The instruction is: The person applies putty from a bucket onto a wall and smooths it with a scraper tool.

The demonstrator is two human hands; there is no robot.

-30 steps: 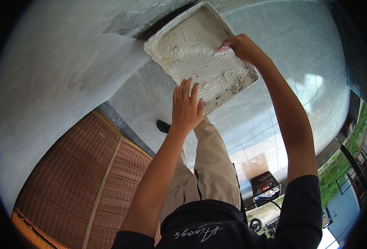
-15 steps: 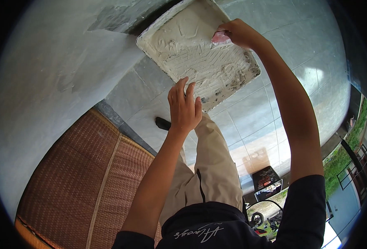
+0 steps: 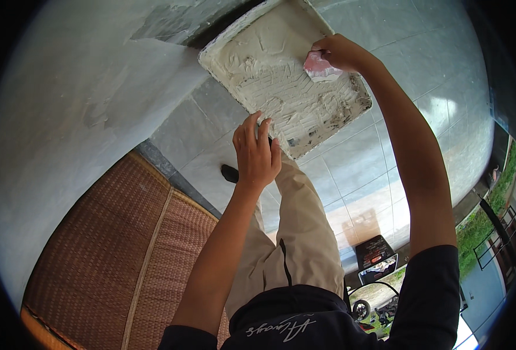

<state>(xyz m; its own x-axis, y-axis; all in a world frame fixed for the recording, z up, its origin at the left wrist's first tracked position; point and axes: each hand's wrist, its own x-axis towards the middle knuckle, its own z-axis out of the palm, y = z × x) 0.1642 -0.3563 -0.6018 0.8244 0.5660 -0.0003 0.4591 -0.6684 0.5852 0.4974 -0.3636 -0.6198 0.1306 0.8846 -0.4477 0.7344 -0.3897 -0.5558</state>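
A shallow rectangular tray [image 3: 214, 69] lies at the top, coated inside with thick greyish-cream paste [image 3: 281, 58]. Over its right part, my right hand [image 3: 345, 53] is closed on a flat pink scraper [image 3: 322, 67] whose lower edge is smeared with the paste. My left hand [image 3: 255, 154] is at the tray's near-left edge, fingers spread and slightly bent, the fingertips at the rim. Whether they press on the rim cannot be made out.
Grey tiles [image 3: 345, 169] surround the tray, and a grey wall [image 3: 89, 99] rises on the left. A brown woven mat [image 3: 112, 233] stands lower left. A black box [image 3: 376, 251] is at lower right. My knee [image 3: 299, 192] is just below the tray.
The scraper has turned so more of its pink face shows, and it sits slightly lower and farther right. The tray appears shifted a little right in view; my left hand stays near its rim.
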